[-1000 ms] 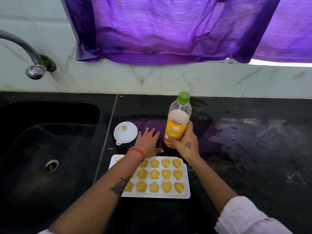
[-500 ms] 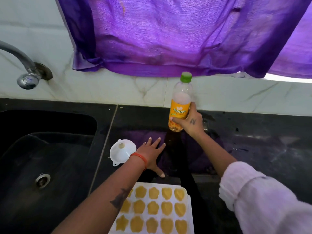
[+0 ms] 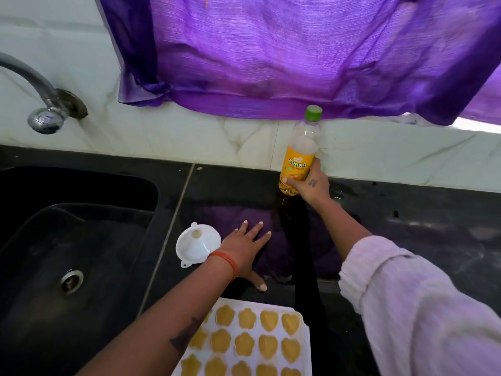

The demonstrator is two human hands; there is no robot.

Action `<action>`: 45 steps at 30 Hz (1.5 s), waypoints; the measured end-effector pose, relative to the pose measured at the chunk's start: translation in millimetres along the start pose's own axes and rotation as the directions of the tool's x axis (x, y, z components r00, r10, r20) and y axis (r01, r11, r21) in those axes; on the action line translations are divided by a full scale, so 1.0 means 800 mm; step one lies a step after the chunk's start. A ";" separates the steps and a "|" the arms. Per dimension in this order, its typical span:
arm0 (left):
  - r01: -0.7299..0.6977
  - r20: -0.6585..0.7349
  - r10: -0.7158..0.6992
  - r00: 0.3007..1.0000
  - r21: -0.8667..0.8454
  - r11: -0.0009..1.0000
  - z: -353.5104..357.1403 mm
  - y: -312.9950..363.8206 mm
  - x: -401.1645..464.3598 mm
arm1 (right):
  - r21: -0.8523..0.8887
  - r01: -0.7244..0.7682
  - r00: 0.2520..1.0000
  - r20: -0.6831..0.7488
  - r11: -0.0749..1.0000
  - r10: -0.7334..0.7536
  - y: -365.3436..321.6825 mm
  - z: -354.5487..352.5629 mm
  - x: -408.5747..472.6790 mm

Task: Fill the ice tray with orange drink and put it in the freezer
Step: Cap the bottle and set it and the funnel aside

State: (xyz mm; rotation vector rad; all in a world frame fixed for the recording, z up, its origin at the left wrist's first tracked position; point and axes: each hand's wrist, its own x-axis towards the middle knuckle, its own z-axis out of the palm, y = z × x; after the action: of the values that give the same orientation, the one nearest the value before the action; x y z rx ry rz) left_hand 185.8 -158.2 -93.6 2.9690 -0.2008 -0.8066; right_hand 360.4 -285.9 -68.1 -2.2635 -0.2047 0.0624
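Observation:
A white ice tray (image 3: 303,337) lies at the near edge of the black counter, its heart and flower cells filled with orange drink. My left forearm crosses the tray's left part. An orange drink bottle (image 3: 298,158) with a green cap stands upright at the back of the counter, close to the wall. My right hand (image 3: 311,185) grips its lower part. My left hand (image 3: 246,251) rests flat on the counter beyond the tray, fingers spread, holding nothing.
A white funnel (image 3: 196,245) lies on the counter just left of my left hand. A black sink (image 3: 73,240) with a metal tap (image 3: 40,104) fills the left side. A purple curtain (image 3: 271,50) hangs over the tiled wall.
My right hand has carried the bottle away from the tray to the back of the counter by the wall. My left hand has moved off the tray's far edge onto the counter.

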 end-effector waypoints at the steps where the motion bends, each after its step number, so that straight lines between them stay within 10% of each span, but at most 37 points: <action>1: 0.007 0.004 -0.007 1.000 -0.009 1.000 -0.002 0.001 -0.002 | 0.005 -0.052 0.998 0.019 0.999 0.052 0.000 0.000 -0.005; 6: 0.008 -0.038 -0.008 0.999 0.002 1.000 -0.015 0.012 -0.016 | 0.152 -0.222 0.971 0.126 0.963 0.204 -0.007 -0.012 -0.080; 9: -0.156 -0.298 0.111 0.948 -0.131 0.979 -0.024 0.019 -0.036 | 0.165 -0.177 0.955 0.266 0.970 0.129 -0.010 -0.029 -0.156; 12: -0.285 -0.678 -0.071 0.732 -0.399 0.872 -0.034 0.001 -0.069 | 0.081 -0.066 0.932 0.360 0.995 0.032 -0.003 -0.045 -0.231; 15: -0.131 -0.725 -0.474 0.500 -0.604 0.786 -0.042 -0.054 -0.092 | -0.032 0.007 0.898 0.439 0.999 0.008 0.015 -0.050 -0.289; 19: 0.400 -0.300 -0.691 0.658 -0.638 0.658 -0.041 -0.125 -0.093 | -0.204 0.049 0.935 0.353 0.978 0.027 0.038 -0.039 -0.334; 24: 0.391 0.183 -0.524 0.832 -0.864 0.318 -0.037 -0.131 -0.081 | -0.202 0.042 0.965 0.261 0.978 0.013 0.045 -0.026 -0.353; 26: 0.431 0.233 -0.496 0.836 -0.839 0.331 -0.038 -0.129 -0.075 | -0.173 0.019 0.977 0.211 0.985 0.018 0.046 -0.023 -0.356; 34: 0.434 0.286 -0.426 0.859 -0.847 0.306 -0.062 -0.128 -0.053 | -0.115 -0.077 0.986 0.139 0.990 0.093 0.043 -0.018 -0.357; 39: 0.098 -0.021 -0.440 0.898 -0.964 0.246 -0.099 -0.122 -0.015 | -0.117 -0.079 0.986 0.137 0.990 0.095 0.043 -0.018 -0.354; 45: -0.018 -0.402 -0.578 0.710 -0.831 0.556 -0.117 -0.119 0.033 | -0.060 -0.065 0.985 0.154 0.996 0.074 0.053 -0.017 -0.350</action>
State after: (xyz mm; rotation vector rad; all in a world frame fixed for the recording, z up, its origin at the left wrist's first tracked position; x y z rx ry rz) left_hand 266.7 -65.2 -34.5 2.1798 0.5936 0.2008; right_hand 91.1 -370.3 -98.4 -2.3214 -0.2122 0.2743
